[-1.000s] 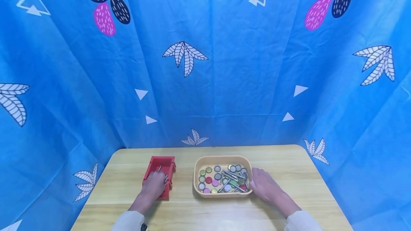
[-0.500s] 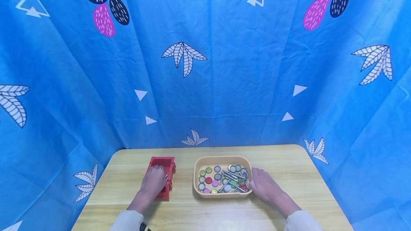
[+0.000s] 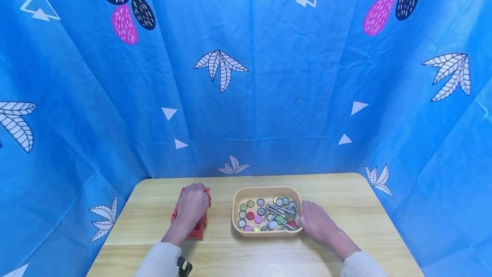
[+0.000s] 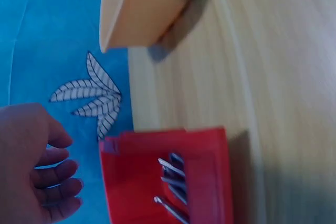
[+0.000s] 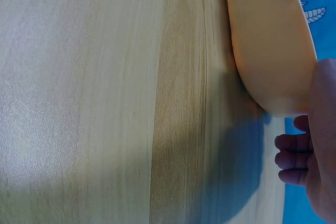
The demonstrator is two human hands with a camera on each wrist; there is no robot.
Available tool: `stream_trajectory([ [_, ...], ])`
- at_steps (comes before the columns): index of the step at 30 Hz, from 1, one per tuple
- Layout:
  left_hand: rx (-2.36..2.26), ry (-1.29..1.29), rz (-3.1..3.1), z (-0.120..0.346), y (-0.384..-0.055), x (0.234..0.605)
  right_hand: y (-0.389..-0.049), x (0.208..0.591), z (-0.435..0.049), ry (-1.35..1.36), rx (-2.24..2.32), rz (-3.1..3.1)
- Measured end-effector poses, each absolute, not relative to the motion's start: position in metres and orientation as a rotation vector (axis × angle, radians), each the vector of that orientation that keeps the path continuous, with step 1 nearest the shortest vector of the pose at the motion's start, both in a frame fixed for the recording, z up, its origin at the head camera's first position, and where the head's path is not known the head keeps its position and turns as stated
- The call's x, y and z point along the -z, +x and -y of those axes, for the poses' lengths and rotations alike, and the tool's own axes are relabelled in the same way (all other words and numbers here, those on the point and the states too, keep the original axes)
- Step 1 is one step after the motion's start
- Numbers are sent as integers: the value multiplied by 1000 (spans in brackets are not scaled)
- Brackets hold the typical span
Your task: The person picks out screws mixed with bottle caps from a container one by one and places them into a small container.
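Note:
My left hand [image 3: 192, 205] is over the small red bin [image 3: 197, 235], hiding most of its inside in the head view. The left wrist view shows that hand's fingers [image 4: 59, 174] loosely bent with nothing in them. Inside the bin lie several long silvery metal fasteners [image 4: 176, 182], like nails or screws. To the right stands a beige tub [image 3: 265, 233]. It contains several colourful bottle caps [image 3: 250, 216] and a heap of similar metal fasteners [image 3: 277, 213]. My right hand [image 3: 317, 222] grips the tub's right end, its fingers [image 5: 295, 158] curled at the wall; the thumb is hidden.
Both containers stand on a light wooden table [image 3: 269, 255], with a gap between them. A blue patterned cloth [image 3: 253, 110] hangs behind the table and along both sides. A black device [image 3: 185, 266] sits at my left wrist.
My left hand was down in the red bin among the metal fasteners. It has since risen and moved forward and right, above the bin. The right hand and the tub have stayed put.

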State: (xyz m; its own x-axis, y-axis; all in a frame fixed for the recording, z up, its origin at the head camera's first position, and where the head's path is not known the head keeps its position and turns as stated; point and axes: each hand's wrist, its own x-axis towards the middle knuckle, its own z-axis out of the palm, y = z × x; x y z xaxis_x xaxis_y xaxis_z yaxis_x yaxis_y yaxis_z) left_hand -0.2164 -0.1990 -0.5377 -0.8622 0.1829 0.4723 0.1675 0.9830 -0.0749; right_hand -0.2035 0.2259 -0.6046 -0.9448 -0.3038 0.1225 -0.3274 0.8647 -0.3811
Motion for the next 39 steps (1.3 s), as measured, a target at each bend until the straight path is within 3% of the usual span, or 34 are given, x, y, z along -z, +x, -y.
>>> stream_trajectory([
  [8,259,-212,2742,165,-224,526,-203,603,-226,506,-639,2985],
  [16,490,-355,2834,125,-228,524,-205,606,-227,510,-629,2979],
  [26,354,-637,2858,87,-224,540,-203,607,-227,523,-632,2962],
  [39,450,-725,2918,56,-220,573,-200,603,-226,530,-628,2976],
])
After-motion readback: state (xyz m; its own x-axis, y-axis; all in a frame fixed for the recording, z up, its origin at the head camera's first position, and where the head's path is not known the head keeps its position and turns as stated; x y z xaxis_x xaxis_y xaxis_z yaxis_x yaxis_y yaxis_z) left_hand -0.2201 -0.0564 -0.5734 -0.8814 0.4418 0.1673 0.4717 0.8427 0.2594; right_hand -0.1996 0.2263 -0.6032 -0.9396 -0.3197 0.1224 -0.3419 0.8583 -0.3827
